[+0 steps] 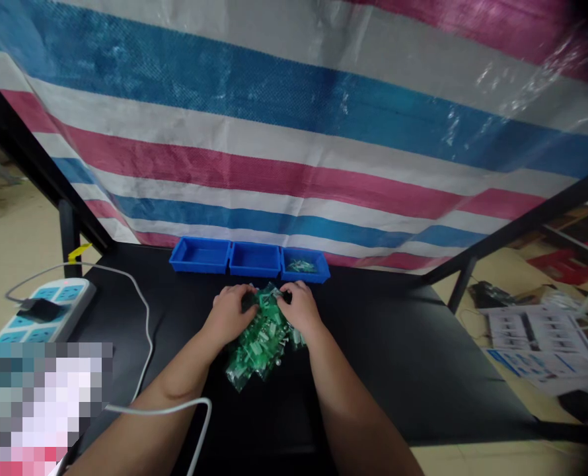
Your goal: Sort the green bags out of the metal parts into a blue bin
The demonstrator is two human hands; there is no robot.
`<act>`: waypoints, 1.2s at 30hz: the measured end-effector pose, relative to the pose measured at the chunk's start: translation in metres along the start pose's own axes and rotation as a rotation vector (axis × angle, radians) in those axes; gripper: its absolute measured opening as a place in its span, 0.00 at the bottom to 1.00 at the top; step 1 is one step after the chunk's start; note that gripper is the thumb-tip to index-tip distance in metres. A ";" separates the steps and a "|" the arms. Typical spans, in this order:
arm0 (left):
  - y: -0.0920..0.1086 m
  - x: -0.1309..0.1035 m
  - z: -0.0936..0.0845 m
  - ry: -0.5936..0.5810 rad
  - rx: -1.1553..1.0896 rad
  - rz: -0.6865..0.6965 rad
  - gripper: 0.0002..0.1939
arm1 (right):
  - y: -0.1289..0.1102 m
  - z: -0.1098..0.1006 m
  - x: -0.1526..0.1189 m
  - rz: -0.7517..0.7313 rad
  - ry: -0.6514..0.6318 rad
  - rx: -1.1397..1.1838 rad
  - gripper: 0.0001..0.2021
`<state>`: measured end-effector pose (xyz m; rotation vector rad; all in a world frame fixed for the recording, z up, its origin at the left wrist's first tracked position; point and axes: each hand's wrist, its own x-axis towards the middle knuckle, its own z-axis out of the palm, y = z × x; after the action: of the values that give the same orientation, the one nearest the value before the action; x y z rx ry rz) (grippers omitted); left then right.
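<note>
A heap of small clear plastic bags (pixel 259 344) holding green plastic pieces and silvery screw-like parts lies on the black table in front of me. My left hand (pixel 232 312) is at the heap's upper left, thumb and fingers curled on a bag. At the upper right, my right hand (pixel 300 307) has its fingertips and thumb closed on a bag too. The bag edges between my fingers are partly hidden. Just beyond my hands, the right blue tray (pixel 321 273) contains small pale, thin pieces.
Two more blue trays, the left one (pixel 199 268) and the middle one (pixel 254 270), stand in line with it. A white power strip (pixel 83 291) with a plug and pale cable (pixel 148 317) is at left. Striped sheeting (pixel 294 145) hangs behind the black table (pixel 383 357).
</note>
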<state>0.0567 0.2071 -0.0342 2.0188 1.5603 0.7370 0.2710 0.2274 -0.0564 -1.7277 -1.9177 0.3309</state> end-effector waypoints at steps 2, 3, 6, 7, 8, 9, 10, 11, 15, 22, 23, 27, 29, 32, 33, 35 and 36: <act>-0.001 0.001 0.001 0.015 -0.017 0.009 0.14 | 0.000 -0.004 -0.002 -0.035 0.011 0.047 0.04; -0.001 0.001 0.001 0.025 -0.029 0.013 0.13 | -0.001 -0.006 -0.002 -0.055 0.013 0.095 0.03; -0.002 0.002 0.001 0.050 -0.079 0.015 0.12 | -0.002 -0.011 -0.003 -0.096 0.049 0.330 0.04; -0.003 0.002 0.001 0.054 -0.096 0.014 0.12 | -0.002 -0.012 -0.002 -0.097 0.089 0.428 0.05; -0.003 0.002 0.001 0.056 -0.112 0.014 0.12 | -0.002 -0.013 -0.001 -0.091 0.144 0.528 0.06; -0.004 0.003 0.001 0.057 -0.127 0.017 0.12 | -0.001 -0.013 0.001 -0.081 0.210 0.627 0.08; -0.004 0.003 0.001 0.059 -0.140 0.020 0.12 | -0.001 -0.014 0.004 -0.065 0.277 0.718 0.09; -0.005 0.003 0.001 0.063 -0.152 0.022 0.12 | 0.001 -0.014 0.006 -0.043 0.337 0.797 0.10; -0.005 0.003 0.001 0.075 -0.184 0.025 0.11 | 0.009 -0.016 0.014 0.093 0.432 0.817 0.18; -0.004 0.002 -0.001 0.108 -0.240 0.026 0.11 | 0.012 -0.022 0.007 0.083 0.469 0.329 0.18; -0.004 0.002 -0.002 0.117 -0.267 0.022 0.11 | 0.010 -0.023 0.005 0.054 0.459 0.309 0.16; 0.000 0.003 -0.002 0.134 -0.461 0.010 0.12 | 0.002 -0.024 -0.001 -0.045 0.348 0.352 0.10; 0.003 0.003 -0.001 0.117 -0.619 0.007 0.13 | -0.002 -0.022 -0.003 -0.068 0.233 0.493 0.11; 0.006 0.003 0.000 0.083 -0.832 -0.011 0.14 | -0.007 -0.019 -0.007 -0.047 0.000 0.767 0.19; 0.007 0.002 0.000 0.077 -0.876 -0.017 0.15 | -0.008 -0.018 -0.008 -0.031 -0.096 0.854 0.20; 0.009 0.001 0.000 0.081 -0.919 -0.025 0.15 | -0.011 -0.016 -0.011 0.016 -0.270 1.011 0.20; 0.010 0.001 0.000 0.091 -0.917 -0.025 0.15 | -0.012 -0.016 -0.012 0.045 -0.327 1.083 0.20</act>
<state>0.0642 0.2058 -0.0279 1.2838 0.9857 1.2544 0.2703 0.2114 -0.0396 -0.9921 -1.4010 1.4220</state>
